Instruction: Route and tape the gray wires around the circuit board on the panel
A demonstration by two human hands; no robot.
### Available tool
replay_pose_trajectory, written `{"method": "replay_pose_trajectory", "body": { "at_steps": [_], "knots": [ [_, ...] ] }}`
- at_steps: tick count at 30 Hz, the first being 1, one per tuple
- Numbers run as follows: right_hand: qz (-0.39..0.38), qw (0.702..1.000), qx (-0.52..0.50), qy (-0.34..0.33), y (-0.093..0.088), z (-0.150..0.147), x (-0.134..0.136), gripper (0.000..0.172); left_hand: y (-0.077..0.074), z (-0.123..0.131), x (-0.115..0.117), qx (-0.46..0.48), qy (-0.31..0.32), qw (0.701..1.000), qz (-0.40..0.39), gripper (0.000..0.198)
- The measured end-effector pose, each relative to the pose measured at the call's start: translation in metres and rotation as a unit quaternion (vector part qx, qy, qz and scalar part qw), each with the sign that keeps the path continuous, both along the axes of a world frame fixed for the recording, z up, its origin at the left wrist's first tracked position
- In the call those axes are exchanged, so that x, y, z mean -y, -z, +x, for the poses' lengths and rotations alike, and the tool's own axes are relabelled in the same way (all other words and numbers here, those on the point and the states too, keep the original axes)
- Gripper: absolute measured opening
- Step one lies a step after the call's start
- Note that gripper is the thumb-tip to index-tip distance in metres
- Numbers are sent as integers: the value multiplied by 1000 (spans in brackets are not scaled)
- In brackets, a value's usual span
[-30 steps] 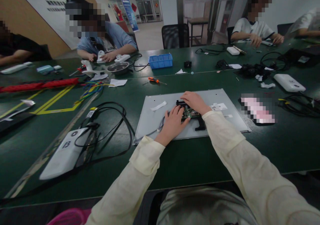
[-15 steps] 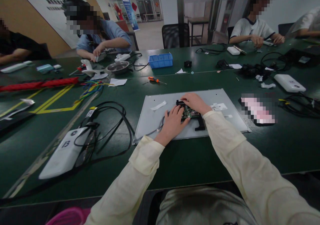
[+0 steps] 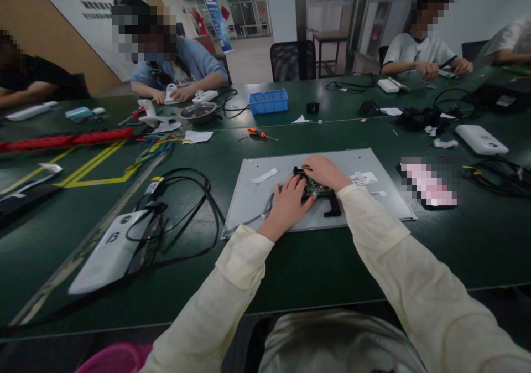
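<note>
A green circuit board [image 3: 318, 189] lies in a black plastic bracket [image 3: 333, 208] on a flat grey panel [image 3: 373, 165]. My left hand [image 3: 287, 206] grips the board's left side, with the fingers bent over it and the thumb along its near edge. Across the far side reaches my right hand [image 3: 322, 171], its fingers curled down onto the board beside the bracket's far end. Its fingertips are partly hidden. A grey cable [image 3: 251, 219] runs out from under my left hand over the panel. Both hands cover much of the board.
Left of the panel lie a white power bank [image 3: 105, 257] and looped black cables [image 3: 207, 196]. A phone [image 3: 429, 182] is at the right. Beyond the panel are an orange screwdriver [image 3: 257, 133] and a blue basket [image 3: 267, 102]. Several people sit around the table.
My hands stay in nearly the same place on the board. Across the table at the left, a person's hands have lowered to the tabletop around a white object. The view has shifted slightly.
</note>
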State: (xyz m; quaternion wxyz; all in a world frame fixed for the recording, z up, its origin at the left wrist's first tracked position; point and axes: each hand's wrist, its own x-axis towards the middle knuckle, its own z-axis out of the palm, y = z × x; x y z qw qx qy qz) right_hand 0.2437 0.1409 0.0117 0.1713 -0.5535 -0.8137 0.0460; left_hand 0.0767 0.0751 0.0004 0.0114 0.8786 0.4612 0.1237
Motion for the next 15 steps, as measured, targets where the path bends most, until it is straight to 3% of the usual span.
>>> {"method": "replay_pose_trajectory", "body": {
  "at_steps": [7,11,15],
  "knots": [
    [-31,999,3,41,-17,18,7,29,1,0,-1,-2,1,1000,4,52],
    [-41,996,-3,82,-26,53,22,30,2,-1,-1,-1,0,1000,4,51],
    [-36,990,-8,137,-20,92,43,34,2,-1,-2,2,1,1000,5,50]
  ]
}}
